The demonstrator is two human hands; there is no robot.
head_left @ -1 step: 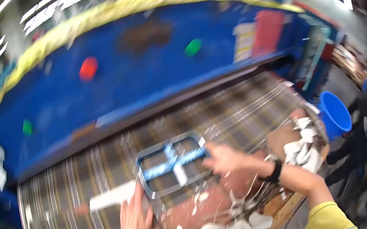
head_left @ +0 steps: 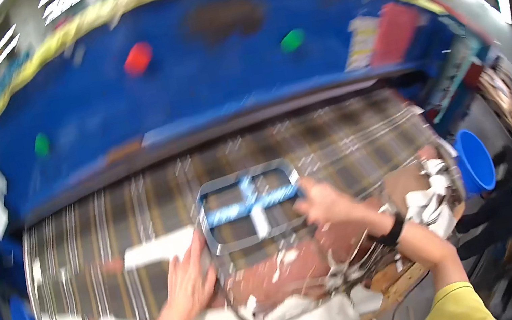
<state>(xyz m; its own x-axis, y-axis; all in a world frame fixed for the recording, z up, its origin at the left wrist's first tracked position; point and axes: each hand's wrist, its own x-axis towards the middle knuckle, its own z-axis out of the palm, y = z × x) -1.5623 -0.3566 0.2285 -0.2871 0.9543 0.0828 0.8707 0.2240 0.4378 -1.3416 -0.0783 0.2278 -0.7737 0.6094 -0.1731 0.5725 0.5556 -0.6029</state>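
A rounded rectangular cutting die (head_left: 215,241), a grey metal band with a blue cross brace inside, lies on brown checked fabric (head_left: 160,201). My right hand (head_left: 331,205) has its thumb and fingers on the right rim of the die, closed about it as far as the blur shows. At the lower left corner of the die is my left hand (head_left: 187,283), its fingers stretched out and apart, fingertips beside the rim. A white strip (head_left: 160,247) sits just left of the die. Reddish-brown material (head_left: 270,281) shows below it.
Behind the fabric stands a wide blue machine beam (head_left: 201,80) with a red button (head_left: 138,58) and a green button (head_left: 292,40). White scraps (head_left: 304,316) line the near edge. At the right are a blue bucket (head_left: 474,160) and another person (head_left: 502,199).
The whole picture has shifted slightly up and to the right. Both hands and the die keep their places relative to the fabric.
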